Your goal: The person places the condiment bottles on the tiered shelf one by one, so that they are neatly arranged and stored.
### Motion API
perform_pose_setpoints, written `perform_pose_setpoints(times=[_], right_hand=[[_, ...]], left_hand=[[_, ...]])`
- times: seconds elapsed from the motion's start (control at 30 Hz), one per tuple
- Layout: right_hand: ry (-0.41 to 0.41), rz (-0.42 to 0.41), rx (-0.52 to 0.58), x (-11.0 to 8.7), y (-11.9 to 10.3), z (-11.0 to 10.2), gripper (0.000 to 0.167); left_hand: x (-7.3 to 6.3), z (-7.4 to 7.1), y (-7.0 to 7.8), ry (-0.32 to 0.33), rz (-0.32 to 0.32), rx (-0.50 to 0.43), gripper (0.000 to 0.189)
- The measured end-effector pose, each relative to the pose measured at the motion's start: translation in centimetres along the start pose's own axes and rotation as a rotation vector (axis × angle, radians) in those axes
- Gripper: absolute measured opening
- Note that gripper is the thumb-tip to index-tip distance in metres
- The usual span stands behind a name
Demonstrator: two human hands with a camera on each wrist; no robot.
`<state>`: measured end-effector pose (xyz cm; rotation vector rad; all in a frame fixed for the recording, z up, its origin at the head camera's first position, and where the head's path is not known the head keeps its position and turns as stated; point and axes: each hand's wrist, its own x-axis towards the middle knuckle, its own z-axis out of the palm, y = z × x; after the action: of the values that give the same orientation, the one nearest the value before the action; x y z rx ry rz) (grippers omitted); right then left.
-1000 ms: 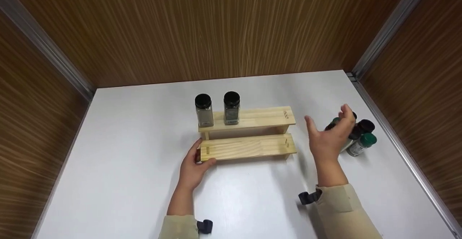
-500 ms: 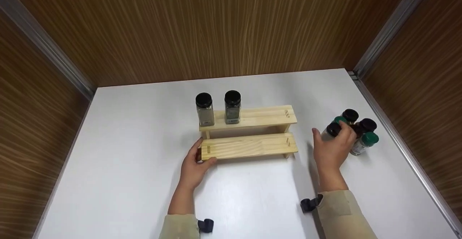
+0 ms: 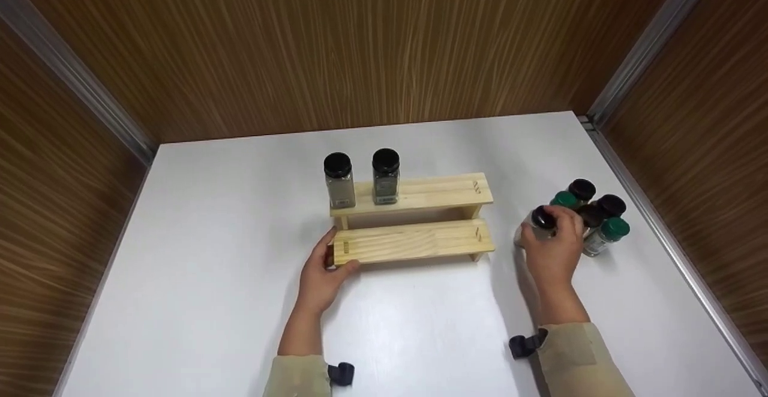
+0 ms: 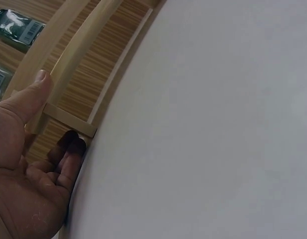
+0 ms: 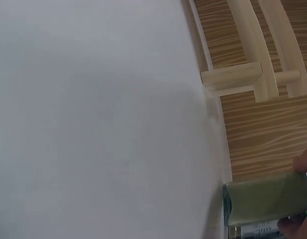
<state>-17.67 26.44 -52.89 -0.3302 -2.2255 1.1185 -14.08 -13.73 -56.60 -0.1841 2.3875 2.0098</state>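
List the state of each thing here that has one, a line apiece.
Rack: standing, two jars on its upper tier
Pale jar: upright, capped
Dark jar: upright, capped
Held jar: capped; whether lifted, unclear
Five other jars: capped, grouped on the table
Left hand: gripping the rack's left end
Right hand: gripping the held jar

The person wears 2 beige sleeves (image 3: 581, 358) and 2 small black wrist devices (image 3: 524, 345).
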Motion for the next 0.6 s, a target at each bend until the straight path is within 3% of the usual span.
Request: perform_pose_setpoints(times=[0.27, 0.43, 0.6], right_hand=[[-0.075, 0.082, 0.143, -0.6, 1.0, -0.5, 0.090], [-0.139, 0.153, 0.183, -0.9, 1.9, -0.6, 0.097], [-0.175, 0.169, 0.191, -1.1, 2.8, -0.4, 0.098]], left_hand=[[0.0, -0.1, 0.0, -0.004, 0.004, 0.004, 0.088], [0.0, -0.1, 0.0, -0.005, 0.006, 0.004, 0.089], [-0.2, 0.1, 0.1, 0.000, -0.008, 0.019, 0.089]])
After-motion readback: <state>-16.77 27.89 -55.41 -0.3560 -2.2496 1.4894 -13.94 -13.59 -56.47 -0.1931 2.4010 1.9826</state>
